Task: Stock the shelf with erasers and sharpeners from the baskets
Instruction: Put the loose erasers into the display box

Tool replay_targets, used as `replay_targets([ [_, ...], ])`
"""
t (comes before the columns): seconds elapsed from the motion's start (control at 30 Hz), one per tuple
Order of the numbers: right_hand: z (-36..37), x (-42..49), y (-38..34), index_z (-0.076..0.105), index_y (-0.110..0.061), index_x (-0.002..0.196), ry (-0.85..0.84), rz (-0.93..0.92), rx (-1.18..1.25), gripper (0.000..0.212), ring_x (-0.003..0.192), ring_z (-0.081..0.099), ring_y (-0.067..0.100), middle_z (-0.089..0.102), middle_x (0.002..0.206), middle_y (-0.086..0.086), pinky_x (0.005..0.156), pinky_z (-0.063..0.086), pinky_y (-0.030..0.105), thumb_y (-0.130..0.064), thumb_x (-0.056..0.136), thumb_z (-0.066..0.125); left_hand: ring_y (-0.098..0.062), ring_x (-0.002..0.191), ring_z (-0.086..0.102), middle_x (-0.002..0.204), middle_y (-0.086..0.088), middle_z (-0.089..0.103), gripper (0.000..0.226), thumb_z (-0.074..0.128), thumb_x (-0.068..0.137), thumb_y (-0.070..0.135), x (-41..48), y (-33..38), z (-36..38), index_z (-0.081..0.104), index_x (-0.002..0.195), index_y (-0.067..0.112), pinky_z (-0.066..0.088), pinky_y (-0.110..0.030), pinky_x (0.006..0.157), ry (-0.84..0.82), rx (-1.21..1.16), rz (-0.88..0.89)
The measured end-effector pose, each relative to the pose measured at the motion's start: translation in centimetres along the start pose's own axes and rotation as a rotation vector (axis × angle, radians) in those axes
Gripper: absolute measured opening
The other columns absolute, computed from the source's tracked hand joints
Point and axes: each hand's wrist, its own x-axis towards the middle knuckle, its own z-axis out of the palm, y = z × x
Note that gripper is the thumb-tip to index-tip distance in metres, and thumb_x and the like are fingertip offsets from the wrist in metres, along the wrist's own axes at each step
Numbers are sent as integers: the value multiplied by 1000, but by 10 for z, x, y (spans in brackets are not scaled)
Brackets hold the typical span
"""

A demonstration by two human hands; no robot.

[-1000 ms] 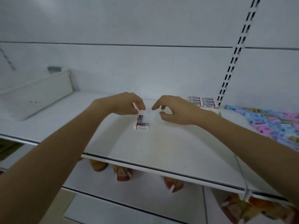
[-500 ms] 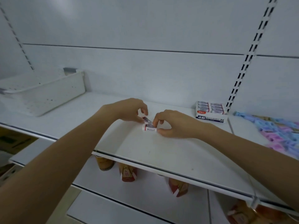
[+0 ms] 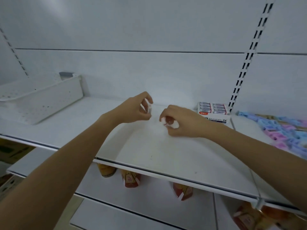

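Across the top of the frame you see a white back panel (image 3: 132, 27), crossed by a thin dark seam (image 3: 132, 50). A black-slotted upright (image 3: 249, 53) runs down the upper right, and you can make out a second slotted upright (image 3: 15, 52) slanting down the upper left. In the lower middle you have three orange-and-red snack packets (image 3: 131, 180) on a white lower ledge (image 3: 149, 206), two near each other and the third further right. More packets (image 3: 245, 216), blurred, sit in the lower right corner. At the left edge you see a brown cardboard box (image 3: 15, 151).
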Motion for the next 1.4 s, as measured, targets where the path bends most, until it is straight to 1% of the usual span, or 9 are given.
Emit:
replay_targets([
  [0.17, -27, -16, 23, 51, -23, 85, 194, 137, 131, 25, 72, 48, -5, 50, 78, -12, 64, 36, 9, -5, 74, 65, -9, 65, 60, 81, 0, 64, 14, 71, 77, 12, 20, 18, 16, 57, 79, 16, 41, -14, 61, 47, -134, 76],
  [0.37, -54, -51, 55, 58, -20, 84, 419, 316, 83, 13, 75, 53, 12, 60, 82, 1, 71, 41, 15, -11, 80, 67, -9, 77, 61, 84, 4, 68, 21, 75, 75, 21, 50, 47, 44, 55, 69, 22, 49, -24, 75, 126, -141, 200],
  [0.47, -53, -68, 80, 60, -19, 87, 598, 465, 87, 13, 73, 51, 13, 58, 81, -4, 67, 38, 12, -8, 82, 63, 4, 69, 56, 79, 8, 65, 16, 74, 77, 23, 67, 59, 63, 59, 74, 18, 43, -11, 66, 147, -172, 216],
  [0.57, -47, -78, 98, 60, -21, 86, 695, 570, 127, 15, 66, 49, 6, 54, 75, -13, 66, 39, 14, -7, 83, 63, 0, 72, 54, 83, 4, 63, 11, 71, 80, 17, 81, 71, 79, 65, 85, 9, 38, -1, 64, 136, -155, 264],
  [0.63, -45, -79, 100, 60, -21, 85, 684, 566, 122, 15, 69, 50, 6, 58, 78, -7, 69, 40, 16, -7, 82, 63, -7, 78, 54, 90, -2, 66, 11, 68, 82, 13, 88, 77, 88, 67, 90, 6, 35, 2, 66, 125, -129, 287],
  [0.87, -47, -81, 96, 68, -4, 91, 553, 494, 33, 12, 69, 43, -26, 58, 73, -1, 62, 31, -3, -1, 81, 63, -13, 85, 56, 96, -5, 67, 12, 63, 85, 13, 98, 82, 112, 68, 95, 8, 33, -4, 67, 51, -31, 340],
  [1.03, -47, -81, 101, 71, -10, 92, 486, 503, 26, 13, 68, 50, -16, 68, 88, 6, 63, 30, -3, -6, 81, 64, -16, 92, 55, 99, -4, 67, 13, 63, 85, 15, 96, 71, 119, 70, 96, 11, 31, -16, 76, 88, -23, 360],
  [1.2, -48, -84, 102, 71, -12, 95, 466, 539, 52, 15, 69, 50, -1, 65, 88, -2, 66, 33, -3, -8, 83, 63, -19, 89, 55, 94, -6, 66, 11, 61, 86, 12, 96, 66, 123, 70, 92, 11, 35, -21, 78, 86, 13, 407],
  [1.4, -46, -83, 105, 72, -11, 94, 431, 496, 25, 14, 67, 52, -2, 64, 84, -4, 64, 35, -1, -7, 83, 63, -23, 89, 57, 94, -8, 65, 11, 58, 85, 9, 95, 63, 121, 68, 89, 6, 43, -33, 82, 73, 41, 419],
])
